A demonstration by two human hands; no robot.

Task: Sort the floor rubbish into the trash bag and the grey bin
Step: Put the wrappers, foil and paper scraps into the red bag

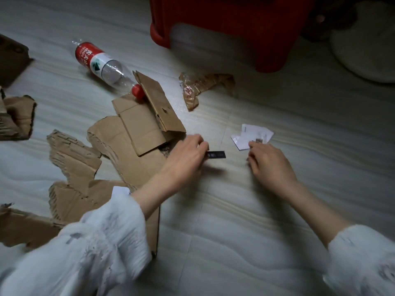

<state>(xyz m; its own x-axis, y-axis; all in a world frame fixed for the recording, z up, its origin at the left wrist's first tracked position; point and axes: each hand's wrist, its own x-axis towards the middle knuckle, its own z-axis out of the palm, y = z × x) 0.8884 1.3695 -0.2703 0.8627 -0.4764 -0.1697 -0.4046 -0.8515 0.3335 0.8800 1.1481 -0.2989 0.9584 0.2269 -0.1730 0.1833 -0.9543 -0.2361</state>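
Two hands work low over a pale tiled floor point(235, 210) strewn with rubbish. The left hand point(188, 154) pinches one end of a small black strip point(216, 155) between its fingertips; the strip is flat, narrow and dark, with a faint lighter mark near the held end, and it juts out to the right just above the floor between the two hands. The right hand point(270, 162) is curled with its fingers bent inward, its fingertips touching the near edge of a creased white paper point(252, 135) that lies on the floor; whether it actually grips the paper I cannot tell. Both arms wear white fluffy sleeves point(102, 242). To the left lie several torn pieces of brown cardboard point(136, 129), ragged along their corrugated edges, one folded piece standing partly upright. An empty clear plastic bottle point(102, 65) with a red and white label lies on its side beyond them, its red cap touching the cardboard. A crumpled brownish transparent wrapper point(198, 86) sits farther back, near a red plastic stool point(235, 28). A white rounded object point(367, 50) is at the upper right, too dim to identify.
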